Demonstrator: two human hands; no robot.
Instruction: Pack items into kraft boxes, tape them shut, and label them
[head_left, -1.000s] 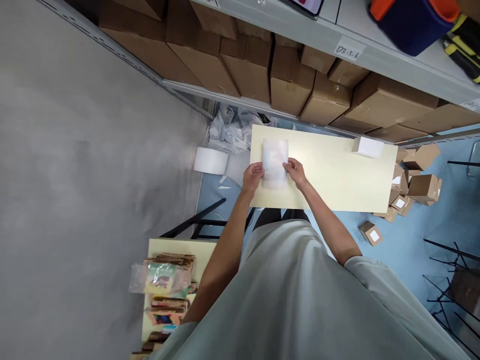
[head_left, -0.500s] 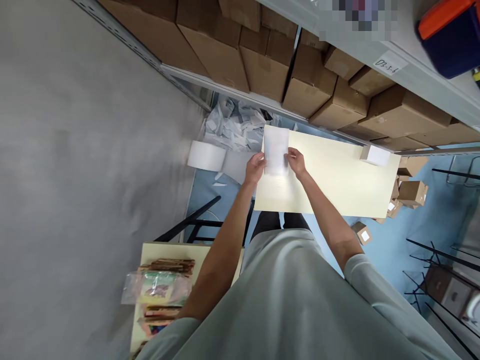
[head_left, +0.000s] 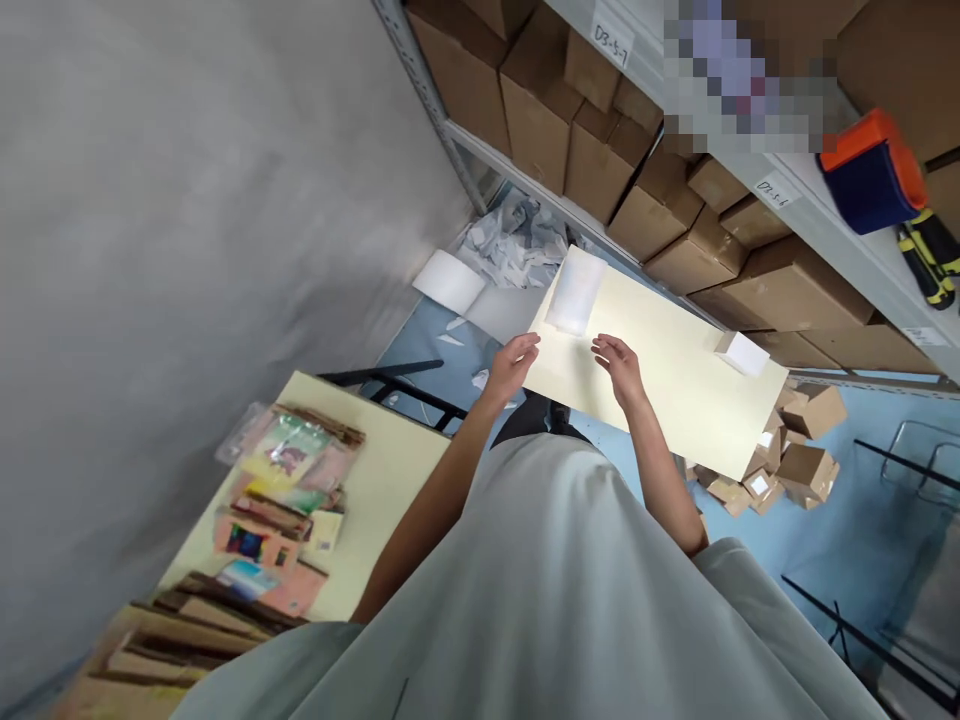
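A whitish, translucent rectangular packet (head_left: 576, 290) lies flat near the far left corner of the pale yellow table (head_left: 660, 370); its exact kind does not show. My left hand (head_left: 513, 366) hovers by the table's left edge, just short of the packet, fingers apart and holding nothing. On the other side my right hand (head_left: 619, 366) is raised over the tabletop with its fingers loosely spread, also empty. Neither hand touches the packet. Farther right on the table sits a small white box (head_left: 742, 353).
Metal shelving with brown cartons (head_left: 701, 250) runs along the far side. Beside the table's left end are a white roll (head_left: 448, 281) and crumpled paper (head_left: 516, 240). A second table (head_left: 397, 460) at left bears packaged items (head_left: 289, 450). Small cartons (head_left: 806, 470) lie on the floor at right.
Both hands have let go of the packet and drawn back toward me, leaving it on the table. The view has turned toward the left, showing more of the second table.
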